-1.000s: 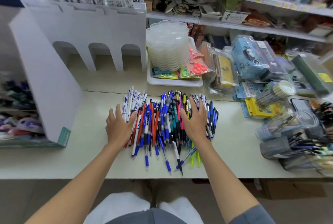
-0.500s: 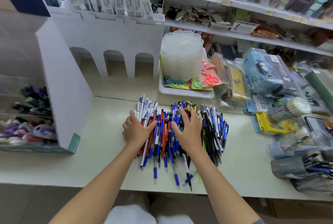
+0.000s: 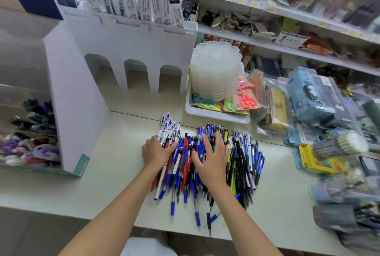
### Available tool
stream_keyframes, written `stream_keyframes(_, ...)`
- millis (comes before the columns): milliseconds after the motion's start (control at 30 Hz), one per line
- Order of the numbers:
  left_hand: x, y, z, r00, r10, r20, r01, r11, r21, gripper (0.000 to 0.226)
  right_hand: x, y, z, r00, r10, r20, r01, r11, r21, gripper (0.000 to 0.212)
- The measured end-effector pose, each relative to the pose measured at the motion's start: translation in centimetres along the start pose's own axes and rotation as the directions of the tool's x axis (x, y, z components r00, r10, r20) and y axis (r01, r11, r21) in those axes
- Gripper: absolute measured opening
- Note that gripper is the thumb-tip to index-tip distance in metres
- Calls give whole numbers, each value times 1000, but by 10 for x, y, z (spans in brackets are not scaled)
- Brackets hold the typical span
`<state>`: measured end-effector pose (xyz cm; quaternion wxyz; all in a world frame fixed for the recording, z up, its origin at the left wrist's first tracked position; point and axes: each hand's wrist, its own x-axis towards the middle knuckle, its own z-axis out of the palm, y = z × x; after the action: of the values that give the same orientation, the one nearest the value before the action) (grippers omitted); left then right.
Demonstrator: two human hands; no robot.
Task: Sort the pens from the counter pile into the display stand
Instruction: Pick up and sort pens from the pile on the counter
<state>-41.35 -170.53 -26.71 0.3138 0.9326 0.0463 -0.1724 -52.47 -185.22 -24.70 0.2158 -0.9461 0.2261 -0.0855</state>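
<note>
Left hand [image 3: 156, 153] nearer right hand [image 3: 211, 161], covering pens [image 3: 243, 165]

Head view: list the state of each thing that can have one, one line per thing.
pen pile, loose unsorted heap lying on the counter
left hand, on the pile's left edge, fingers curled, grip unclear
right hand, flat on the pile's middle, fingers spread
display stand, upright, its three arched openings show no pens
stack of clear containers, upright in the white tray
</note>
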Motion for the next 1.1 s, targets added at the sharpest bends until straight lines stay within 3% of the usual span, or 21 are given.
stream_keyframes(233,-10,6,-1,998,2,-64,-11,991,-135,62,0,0,2,1000,8,-4,-8,1000,-6,67)
stream_keyframes(467,-3,2,-15,998,55,21,-46,952,-301,53,0,-2,-1,1000,17,16,-17,1000,13,67)
stream_keyframes(667,0,4,-31,993,109,38,-84,910,-405,24,1,-3,-6,999,20,46,-21,1000,23,62)
stream_keyframes(867,5,1,-44,985,128,115,-61,884,-464,9,3,-3,-7,997,32,66,-34,999,19,62)
stream_keyframes(1033,3,7,-58,980,166,107,-79,825,-559,4,5,-2,-9,996,38,78,-39,999,8,61)
stream_keyframes(1100,2,14,-67,980,165,109,-69,804,-591,12,6,-3,-10,996,37,78,-38,999,2,62)
